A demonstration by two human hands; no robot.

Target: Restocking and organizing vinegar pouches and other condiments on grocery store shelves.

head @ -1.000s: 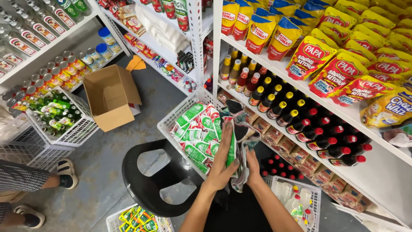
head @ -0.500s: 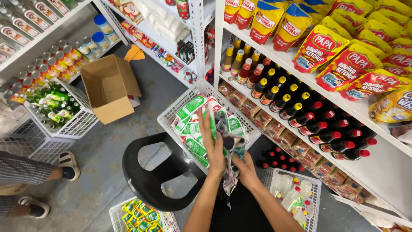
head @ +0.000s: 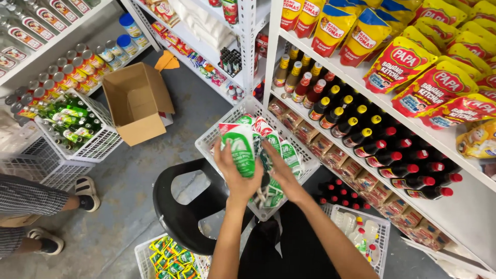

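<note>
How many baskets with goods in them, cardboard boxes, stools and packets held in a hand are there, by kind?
White baskets holding goods: 4
Cardboard box: 1
Black stool: 1
Green and white packet in the left hand: 1
Total: 7

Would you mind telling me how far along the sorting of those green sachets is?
Done: nothing to show; no green sachets are visible on the shelves. In hand: the left hand lifts one green sachet over the white basket, while the right hand reaches among the rest. Left: the basket is full of sachets.
</note>
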